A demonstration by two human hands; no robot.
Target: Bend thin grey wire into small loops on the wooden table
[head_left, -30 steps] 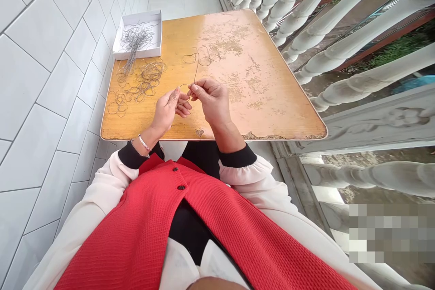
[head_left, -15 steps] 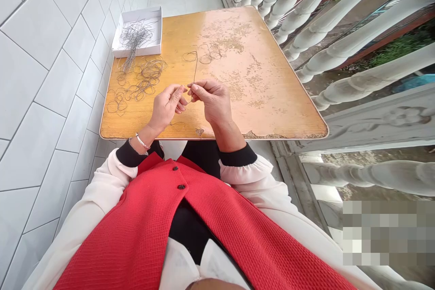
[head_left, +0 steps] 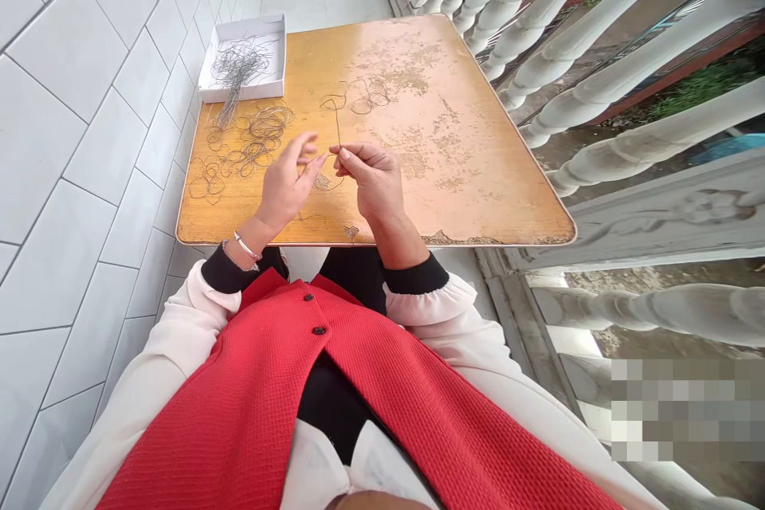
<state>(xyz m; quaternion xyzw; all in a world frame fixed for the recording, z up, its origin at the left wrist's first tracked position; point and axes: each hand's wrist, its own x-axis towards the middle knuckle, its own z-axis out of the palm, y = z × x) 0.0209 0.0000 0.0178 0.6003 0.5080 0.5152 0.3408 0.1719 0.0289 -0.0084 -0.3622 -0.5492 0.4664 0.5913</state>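
Note:
Above the front part of the table [head_left: 490,199], my right hand [head_left: 378,179] pinches a thin dark wire [head_left: 338,121] between thumb and fingertips. One end of the wire stands up from the grip, and a thin curved length hangs below it. My left hand [head_left: 285,183] is just to the left, its fingers spread and slightly blurred, the thumb tip close to the wire. Whether that thumb touches it I cannot tell. Beyond my hands, several wire loops [head_left: 362,96] lie on the tabletop. A larger heap of looped wires [head_left: 256,139] lies to the left.
At the back left corner stands a white open box [head_left: 275,84] with a bundle of wires [head_left: 239,68] spilling over its front edge. A tiled wall [head_left: 89,127] runs along the left. White balusters [head_left: 555,56] line the right side.
My left hand has drawn slightly left and its fingers have opened away from the wire. My right hand keeps its pinch, and the wire's upper end has tipped a little left.

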